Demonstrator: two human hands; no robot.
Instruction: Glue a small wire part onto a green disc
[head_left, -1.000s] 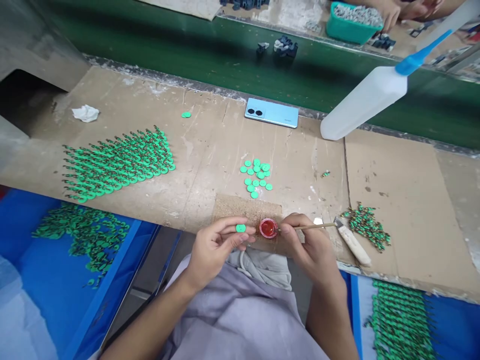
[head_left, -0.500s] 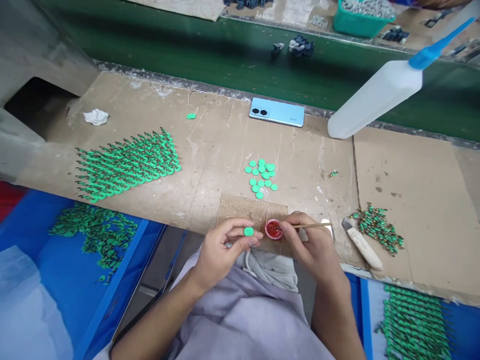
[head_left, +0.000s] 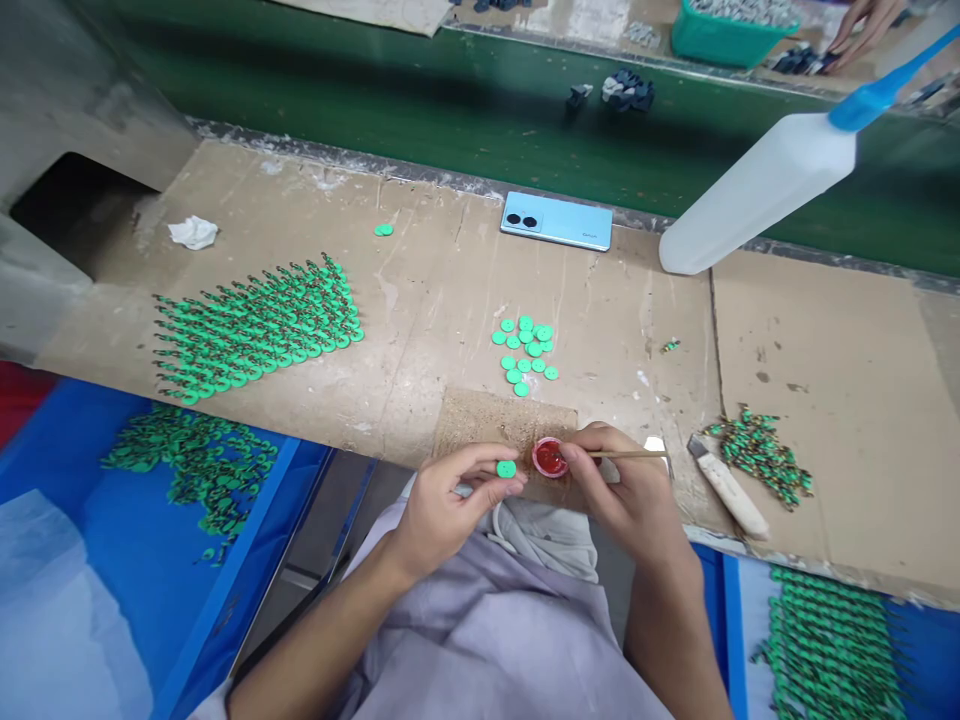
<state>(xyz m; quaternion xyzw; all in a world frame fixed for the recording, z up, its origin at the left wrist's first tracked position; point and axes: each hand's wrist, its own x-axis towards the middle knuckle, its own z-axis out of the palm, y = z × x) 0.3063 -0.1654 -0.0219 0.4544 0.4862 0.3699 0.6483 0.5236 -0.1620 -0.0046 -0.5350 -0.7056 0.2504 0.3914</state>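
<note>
Between its fingertips, my left hand (head_left: 459,500) pinches a round green disc (head_left: 506,468). Just right of the disc is a small round pot of red paste (head_left: 550,457), on a worn brown board (head_left: 480,420) at the table's front edge. My right hand (head_left: 626,490) grips a thin wooden stick (head_left: 630,454), its fingertips at the pot's right rim. Loose green discs (head_left: 525,345) lie beyond the pot. Farther left, green discs with small brown parts stand in dense rows (head_left: 259,330).
A blue phone (head_left: 556,221) and a white bottle (head_left: 757,195) are at the back. At right lie a cutter knife (head_left: 727,487) and a pile of small green-gold parts (head_left: 763,458). Blue trays (head_left: 202,640) flank my lap. Another person's hand (head_left: 862,35) shows top right.
My left hand has shifted slightly right with the green disc, nearer the pot. Another person's hand has come into view at the top right.
</note>
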